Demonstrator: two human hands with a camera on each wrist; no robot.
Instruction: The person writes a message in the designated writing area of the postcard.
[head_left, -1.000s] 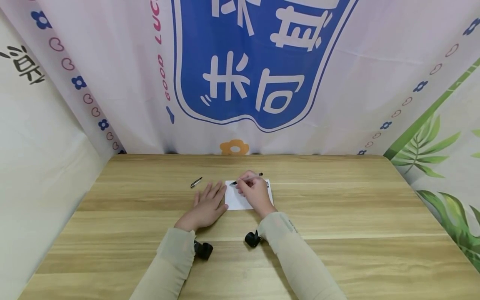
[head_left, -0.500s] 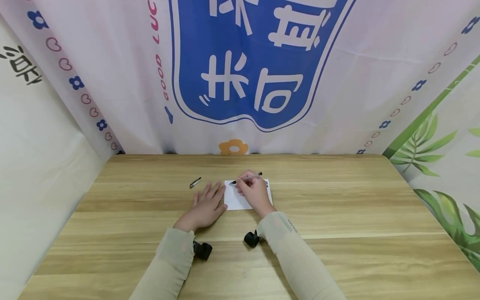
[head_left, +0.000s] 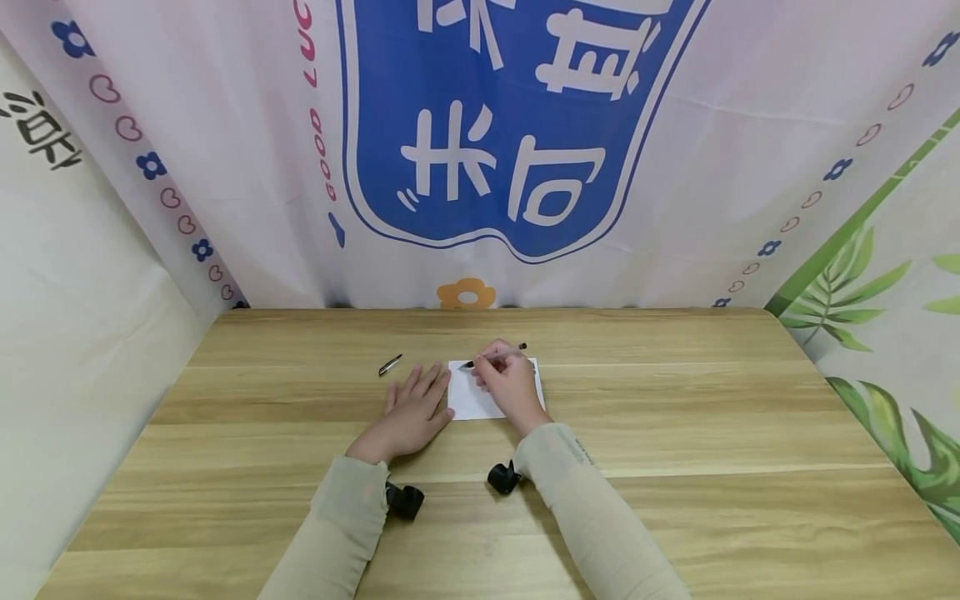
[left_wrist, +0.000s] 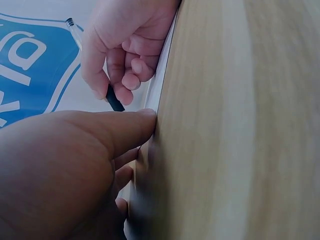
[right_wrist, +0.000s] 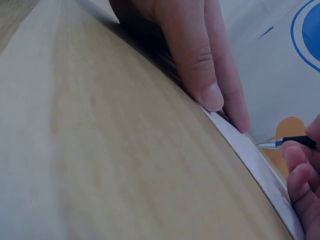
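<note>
Our right hand (head_left: 510,385) sits just right of centre in the head view, fingers curled round a black pen (head_left: 491,356) whose tip points left and rests over the upper left part of a small white card (head_left: 472,402) lying flat on the wooden desk (head_left: 675,433); in the right wrist view the metal tip (right_wrist: 265,145) hovers at or just above the card's edge, and we cannot tell whether it touches. Our left hand (head_left: 411,412) lies flat on the desk to the left of the card, fingers straight and spread a little, the fingertips (left_wrist: 145,117) pressing at the card's left edge, holding nothing. What could go wrong, as we judge it: the card is light and pinned only along one side, so a firm stroke toward the right could let it skid or swivel under the tip and smear or skew the mark; the heel of our right hand rests on the card too, and dragging it across could smudge ink. A pen cap (head_left: 391,364) lies loose on the desk toward the upper left of the hands, well apart from the card, and a careless sweep of our left hand could knock it rolling. A printed cloth backdrop (head_left: 495,125) fills the upper frame
</note>
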